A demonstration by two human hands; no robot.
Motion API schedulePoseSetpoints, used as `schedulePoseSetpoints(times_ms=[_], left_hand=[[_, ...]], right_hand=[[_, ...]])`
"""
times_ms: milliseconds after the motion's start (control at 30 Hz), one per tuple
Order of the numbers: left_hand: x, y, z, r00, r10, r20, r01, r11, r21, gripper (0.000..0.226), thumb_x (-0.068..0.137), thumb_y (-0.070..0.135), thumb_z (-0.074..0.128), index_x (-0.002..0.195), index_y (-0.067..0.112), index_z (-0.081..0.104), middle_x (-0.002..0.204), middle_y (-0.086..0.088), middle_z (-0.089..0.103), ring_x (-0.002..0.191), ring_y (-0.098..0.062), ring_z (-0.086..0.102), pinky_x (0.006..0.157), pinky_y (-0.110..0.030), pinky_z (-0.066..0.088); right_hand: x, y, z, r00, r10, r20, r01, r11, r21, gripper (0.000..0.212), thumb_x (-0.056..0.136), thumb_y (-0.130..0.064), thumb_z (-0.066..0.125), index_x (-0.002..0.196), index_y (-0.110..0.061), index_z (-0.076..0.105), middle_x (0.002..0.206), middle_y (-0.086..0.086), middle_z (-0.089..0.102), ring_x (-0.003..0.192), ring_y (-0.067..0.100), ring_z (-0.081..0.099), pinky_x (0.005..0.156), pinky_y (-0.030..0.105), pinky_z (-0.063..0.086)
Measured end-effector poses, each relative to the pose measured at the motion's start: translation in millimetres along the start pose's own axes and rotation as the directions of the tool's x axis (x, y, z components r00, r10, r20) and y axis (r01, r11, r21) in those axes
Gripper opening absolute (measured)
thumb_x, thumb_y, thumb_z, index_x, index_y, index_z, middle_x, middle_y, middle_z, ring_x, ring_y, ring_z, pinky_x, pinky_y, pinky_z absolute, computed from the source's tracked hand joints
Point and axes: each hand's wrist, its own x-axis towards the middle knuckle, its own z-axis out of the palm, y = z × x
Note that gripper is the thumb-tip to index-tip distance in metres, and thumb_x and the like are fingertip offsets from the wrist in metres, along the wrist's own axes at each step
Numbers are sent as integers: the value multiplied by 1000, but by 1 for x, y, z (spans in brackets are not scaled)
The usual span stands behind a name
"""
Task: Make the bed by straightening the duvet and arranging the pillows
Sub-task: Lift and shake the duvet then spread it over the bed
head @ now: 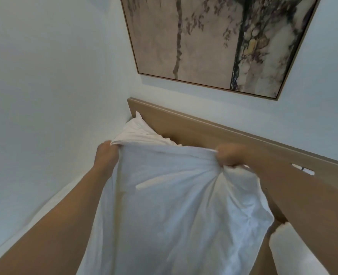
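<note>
We've got the crumpled white cotton duvet lifted off the bed, held up w/ both hands near the pale wooden headboard. Our left hand pinches the top edge at one corner, fingers curled tight round a fold of cloth. Our right hand is fisted round a bunched gather of the same edge, fabric puckering out below the knuckles. Between the two grips the hem runs taut; below them the cloth hangs slack and creased, dropping out of view.

Just beyond the left fingers, a plump white pillow leans in the corner against the headboard and the wall. Below and right of the right fist, the end of another white pillow or roll shows, can't tell which.

Progress, as we judge it: early-mid. Duvet is gripped, not yet spread or smoothed; wrinkles all over. At least one pillow sits at the head but isn't squared. Left to do: pull flat, lay down, line up pillows. Mattress itself mostly hidden, so we can't judge the rest.
</note>
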Motion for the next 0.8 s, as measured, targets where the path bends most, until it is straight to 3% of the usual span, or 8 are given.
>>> schedulePoseSetpoints(times_ms=[133, 233, 333, 400, 467, 533, 667, 800], left_hand=[[29, 70, 69, 987, 120, 105, -125, 991, 44, 25, 92, 11, 52, 68, 7, 57, 64, -2, 50, 60, -18, 40, 53, -29, 29], [57, 110, 118, 972, 131, 197, -151, 984, 91, 25, 91, 13, 56, 66, 14, 59, 59, 2, 48, 56, -16, 40, 50, -28, 28], [79, 128, 156, 923, 129, 362, -208, 960, 188, 32, 92, 14, 57, 61, 20, 53, 55, 7, 44, 52, -11, 38, 49, -28, 28], [83, 128, 179, 892, 140, 430, -278, 920, 276, 35, 92, 16, 57, 59, 20, 47, 58, 6, 44, 56, -12, 39, 52, -27, 29], [80, 108, 195, 890, 148, 431, -300, 902, 309, 36, 91, 17, 57, 58, 21, 44, 59, 6, 44, 58, -11, 40, 54, -27, 29], [75, 79, 203, 906, 130, 403, -255, 927, 276, 35, 91, 20, 58, 61, 17, 41, 58, 5, 42, 56, -12, 37, 55, -29, 28], [62, 32, 216, 974, 91, 206, -133, 970, 204, 11, 85, 25, 60, 85, 19, 52, 74, 5, 51, 68, -16, 49, 60, -31, 39], [27, -40, 240, 876, -396, 274, 251, 861, 442, 93, 62, 54, 73, 138, 24, 29, 135, -3, 38, 125, -27, 42, 100, -44, 40]], right_hand=[[71, 76, -49, 993, 81, -86, -83, 996, -20, 17, 91, -7, 48, 95, -1, 63, 69, 6, 58, 55, 16, 52, 37, 19, 38], [126, 110, -66, 979, 67, -191, -70, 997, -11, 43, 90, -19, 52, 131, -8, 48, 109, 7, 60, 88, 20, 57, 67, 23, 43], [172, 81, -67, 958, -248, -141, 275, 935, 223, 94, 78, -27, 70, 152, -28, 12, 148, -1, 38, 124, 23, 46, 91, 32, 40], [193, 42, -67, 907, -398, -139, 421, 872, 250, 75, 79, -26, 68, 144, -29, 32, 132, -7, 50, 122, 20, 48, 95, 36, 42], [213, 9, -57, 878, -469, -95, 478, 865, 152, 12, 84, -22, 54, 96, -24, 58, 93, -5, 59, 94, 23, 58, 66, 29, 45], [232, -5, -41, 870, -492, -2, 492, 870, 31, 18, 89, -22, 45, 72, -21, 51, 75, -2, 54, 80, 26, 55, 58, 27, 39], [255, -17, -23, 912, -408, -30, 409, 911, 56, 21, 89, -19, 40, 93, -18, 61, 105, 8, 64, 98, 30, 59, 79, 34, 46], [252, -36, -27, 947, -297, -123, 319, 917, 240, 19, 89, -16, 40, 86, -15, 59, 97, 8, 63, 87, 29, 55, 69, 29, 36]])
